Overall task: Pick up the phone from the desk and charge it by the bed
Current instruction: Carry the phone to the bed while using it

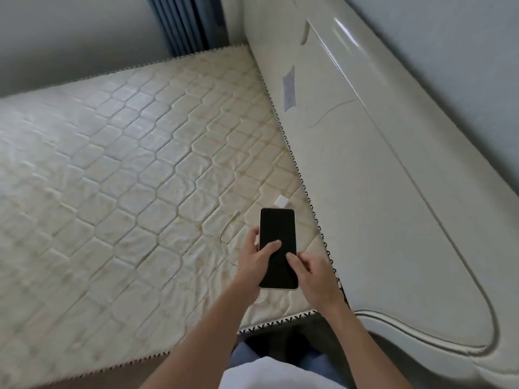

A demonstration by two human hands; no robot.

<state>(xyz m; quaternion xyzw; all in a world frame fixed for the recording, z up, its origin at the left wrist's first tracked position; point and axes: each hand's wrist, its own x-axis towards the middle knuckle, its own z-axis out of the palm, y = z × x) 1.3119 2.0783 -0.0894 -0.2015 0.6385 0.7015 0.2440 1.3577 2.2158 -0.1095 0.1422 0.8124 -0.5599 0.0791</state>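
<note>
A phone (pixel 276 231) with a dark screen and pale edges is held over the near right corner of the bare mattress (pixel 112 178). My left hand (pixel 254 262) grips its left side, thumb across the screen. My right hand (pixel 311 276) holds its lower right corner, with one finger on the glass. Just beyond the phone's top edge a small white charger block (pixel 281 200) lies on the mattress. A thin white cable (pixel 224 234) curls from there toward my left hand; its end is hidden behind the hand and phone.
A glossy white headboard (pixel 379 178) runs along the right side of the mattress, against a pale wall. Blue curtains (pixel 188 23) hang at the far end. The mattress's near edge is close to my legs.
</note>
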